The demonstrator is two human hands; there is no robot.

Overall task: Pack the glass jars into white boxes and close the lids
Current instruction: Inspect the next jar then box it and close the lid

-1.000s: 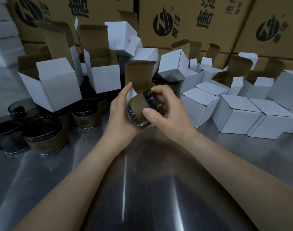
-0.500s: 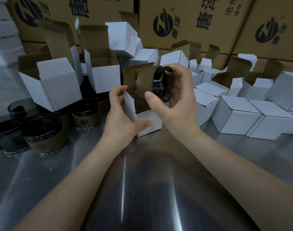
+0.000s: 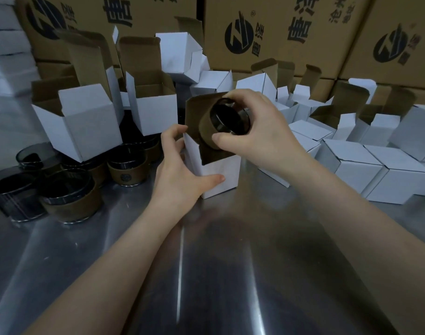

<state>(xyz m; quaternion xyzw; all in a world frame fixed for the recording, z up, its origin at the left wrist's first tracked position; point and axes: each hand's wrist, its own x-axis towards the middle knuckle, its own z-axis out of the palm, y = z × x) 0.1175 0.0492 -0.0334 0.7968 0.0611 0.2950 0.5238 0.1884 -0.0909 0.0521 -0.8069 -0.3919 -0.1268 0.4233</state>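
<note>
1. While the right hand (image 3: 264,131) grips it, thumb below and fingers curled over the rim, a dark glass jar (image 3: 228,119) with a brown sleeve hangs tilted at the open top of a white box (image 3: 221,175). Its mouth is turned toward the camera and its sleeved end is against the raised brown lid flap (image 3: 193,112). Whether its base is already inside the box cannot be told.
2. At the box's left corner, the left hand (image 3: 180,170) holds the box upright on the steel table (image 3: 230,262), thumb pressed flat on the front face and fingers curled round the side.
3. Left of the box, more sleeved glass jars (image 3: 126,170) stand in a cluster, with open white boxes (image 3: 85,122) propped over and behind them, lids up.
4. Right of the box, closed white boxes (image 3: 359,168) lie packed together, touching one another.
5. Behind the box, big brown cartons (image 3: 279,32) printed with black logos and characters form a wall.
</note>
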